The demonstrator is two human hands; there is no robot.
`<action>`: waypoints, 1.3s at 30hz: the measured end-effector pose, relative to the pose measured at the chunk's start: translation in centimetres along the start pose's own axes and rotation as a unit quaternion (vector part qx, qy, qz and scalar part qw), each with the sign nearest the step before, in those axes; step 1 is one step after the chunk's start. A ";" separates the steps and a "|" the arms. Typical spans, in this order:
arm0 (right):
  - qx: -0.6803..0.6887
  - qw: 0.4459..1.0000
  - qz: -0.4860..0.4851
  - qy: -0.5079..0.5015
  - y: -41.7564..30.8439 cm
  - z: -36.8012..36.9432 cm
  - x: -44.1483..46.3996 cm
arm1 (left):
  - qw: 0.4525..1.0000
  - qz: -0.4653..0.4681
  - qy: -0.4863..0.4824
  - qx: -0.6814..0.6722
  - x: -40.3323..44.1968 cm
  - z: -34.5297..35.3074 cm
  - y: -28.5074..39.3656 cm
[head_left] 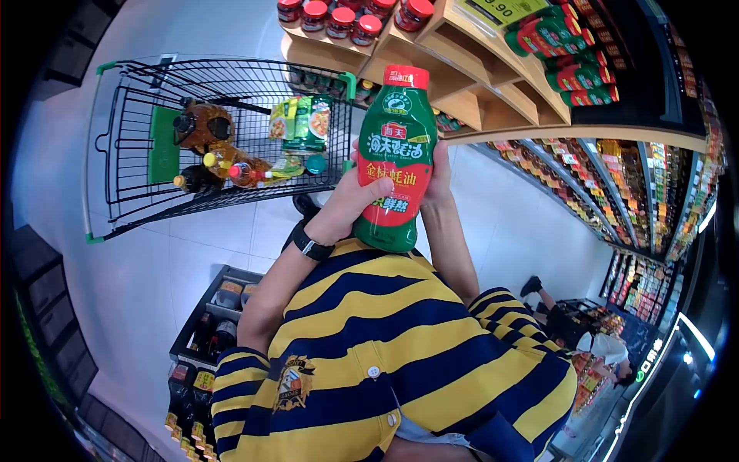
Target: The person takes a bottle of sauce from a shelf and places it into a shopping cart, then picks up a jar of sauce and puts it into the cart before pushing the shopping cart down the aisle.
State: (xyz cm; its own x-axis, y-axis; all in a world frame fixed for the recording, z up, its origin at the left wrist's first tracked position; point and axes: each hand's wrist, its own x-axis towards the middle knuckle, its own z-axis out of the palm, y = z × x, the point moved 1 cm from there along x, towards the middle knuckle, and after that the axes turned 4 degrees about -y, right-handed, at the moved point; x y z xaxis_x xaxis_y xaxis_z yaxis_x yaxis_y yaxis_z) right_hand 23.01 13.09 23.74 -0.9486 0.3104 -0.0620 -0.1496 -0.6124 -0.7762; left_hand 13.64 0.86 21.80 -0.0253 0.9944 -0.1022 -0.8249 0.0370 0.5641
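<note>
1 bottle [391, 165], held up in front of the striped shirt [369, 331], between 2 hands. Key relation: it lies directly in the grasp, no gap to the fingers; long axis close to upright in the view, red cap at the top leaning slightly right, base over the shirt's upper edge. Whether base meets cloth, cannot tell. Label faces the wearer. Left hand [344, 206] is clamped on the left side, thumb laid across the label's front; right hand [439, 179] closes against the right side, a little higher. Neither is nearer: both touch. Most fingertips run behind the bottle; their exact placing is hidden. Counts: 1 watch [310, 245], left wrist. 1 cart [164, 146], ahead and left; inside, 1 brown jug [204, 125], 1 yellow-capped bottle [221, 162], 1 red-capped bottle [245, 174], 1 dark bottle [198, 179], plus green packs [302, 123], overlapping, number unclear. Beyond the hands, 1 wooden shelf [493, 104]: at least 5 red-lidded jars [341, 23]; to the right, at least 4 green bottles [579, 77], more partly hidden. 1 crate [202, 312], lower left. 1 other person [604, 348], far right, well apart.
</note>
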 end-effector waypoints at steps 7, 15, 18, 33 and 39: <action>-0.005 0.999 -0.022 0.046 0.6 -2.0 -2.2 | 0.999 -0.037 -0.006 0.032 1.4 0.5 -1.6; 0.030 0.997 -0.068 0.004 -2.7 -5.0 -4.6 | 0.992 0.002 0.027 0.124 4.4 4.8 -3.2; 0.038 0.996 -0.081 0.016 -4.4 -7.0 -5.9 | 0.974 0.029 0.046 0.218 6.7 6.3 -5.1; -0.216 0.945 -0.197 0.144 -13.7 -12.2 -12.6 | 0.884 0.066 0.060 0.459 15.0 14.4 -10.6; -0.056 0.986 -0.147 0.048 -16.8 -16.8 -14.6 | 0.950 0.030 -0.093 0.297 16.7 17.3 -11.3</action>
State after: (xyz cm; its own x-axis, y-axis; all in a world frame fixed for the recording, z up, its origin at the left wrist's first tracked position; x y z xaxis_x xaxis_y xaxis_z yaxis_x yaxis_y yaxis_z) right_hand 44.08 31.09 27.14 -0.8373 0.5331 0.1218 -0.3779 -0.4031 -0.8335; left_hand 32.32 18.71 27.90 0.0838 0.9947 0.0591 -0.3587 -0.0252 0.9331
